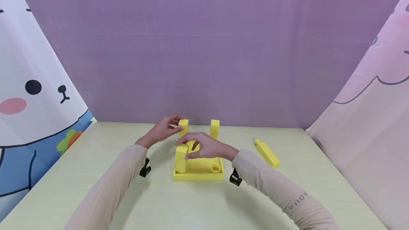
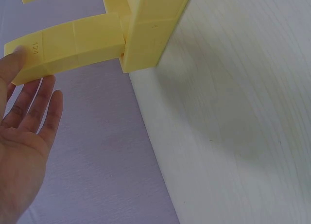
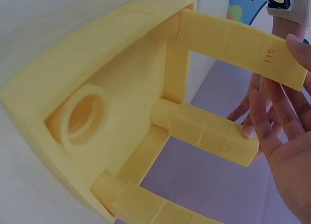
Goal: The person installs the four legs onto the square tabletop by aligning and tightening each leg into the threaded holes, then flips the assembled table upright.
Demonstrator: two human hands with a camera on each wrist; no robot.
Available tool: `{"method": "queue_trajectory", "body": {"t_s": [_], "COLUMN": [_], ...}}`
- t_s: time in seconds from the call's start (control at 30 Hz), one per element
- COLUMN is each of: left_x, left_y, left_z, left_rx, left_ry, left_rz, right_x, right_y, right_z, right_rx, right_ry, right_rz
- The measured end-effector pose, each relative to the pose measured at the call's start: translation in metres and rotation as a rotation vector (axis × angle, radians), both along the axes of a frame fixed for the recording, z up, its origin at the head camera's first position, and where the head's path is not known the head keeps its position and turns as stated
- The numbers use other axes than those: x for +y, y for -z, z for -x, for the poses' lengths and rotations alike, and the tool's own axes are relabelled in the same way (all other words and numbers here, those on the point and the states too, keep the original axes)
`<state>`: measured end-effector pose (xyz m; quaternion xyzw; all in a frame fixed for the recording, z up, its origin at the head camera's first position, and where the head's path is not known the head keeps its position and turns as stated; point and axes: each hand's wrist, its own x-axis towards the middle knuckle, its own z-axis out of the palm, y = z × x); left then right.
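Observation:
A yellow table frame (image 1: 198,177) lies with its hollow side up, and three square yellow legs rise from its corners. My left hand (image 1: 166,127) pinches the back left leg (image 2: 77,39) near its top, thumb on the face marked 124. With thumb and fingers on either side, my right hand (image 1: 207,146) holds the upper end of the front left leg (image 3: 228,39), marked 115. The back right leg (image 1: 214,129) stands untouched. At the front right corner a round threaded socket (image 3: 85,114) shows bare.
A fourth yellow leg (image 1: 268,155), with a narrow round end, lies on the pale tabletop (image 1: 204,205) to the right. Behind the table hangs a purple cloth (image 1: 204,52); printed cartoon cloths (image 1: 38,116) flank both sides.

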<state>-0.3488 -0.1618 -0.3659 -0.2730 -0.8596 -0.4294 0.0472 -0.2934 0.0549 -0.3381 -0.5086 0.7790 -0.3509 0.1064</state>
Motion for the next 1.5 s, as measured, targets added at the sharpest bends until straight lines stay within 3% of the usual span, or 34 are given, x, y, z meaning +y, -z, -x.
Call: {"method": "queue_trajectory", "body": {"t_s": [0.4,0.67,0.93,1.2,1.3,1.4,1.5], "left_x": [-0.001,-0.002,-0.001,-0.002,-0.002,0.002,0.003], "left_y": [-0.001,0.0,0.0,0.001,0.0,-0.011,-0.011], "left_z": [-0.001,0.001,0.003,0.003,0.001,-0.01,-0.01], "left_rx": [0.006,0.012,0.014,0.018,0.017,0.012,0.009], "left_ry": [0.002,0.014,0.013,0.022,0.025,0.032,0.033], "left_rz": [-0.008,-0.009,-0.005,-0.01,-0.015,-0.013,-0.014], "right_x": [-0.008,-0.012,-0.011,-0.006,-0.004,-0.002,-0.002], "right_y": [0.012,0.014,0.01,0.001,-0.001,-0.001,-0.001], "right_z": [-0.014,-0.02,-0.016,-0.005,-0.001,0.002,0.004], "right_rx": [0.065,0.095,0.055,0.053,0.048,0.049,0.063], "right_ry": [0.209,0.26,0.233,0.121,0.07,0.034,0.017], "right_rz": [0.112,0.141,0.087,0.027,0.01,-0.008,-0.012]}}
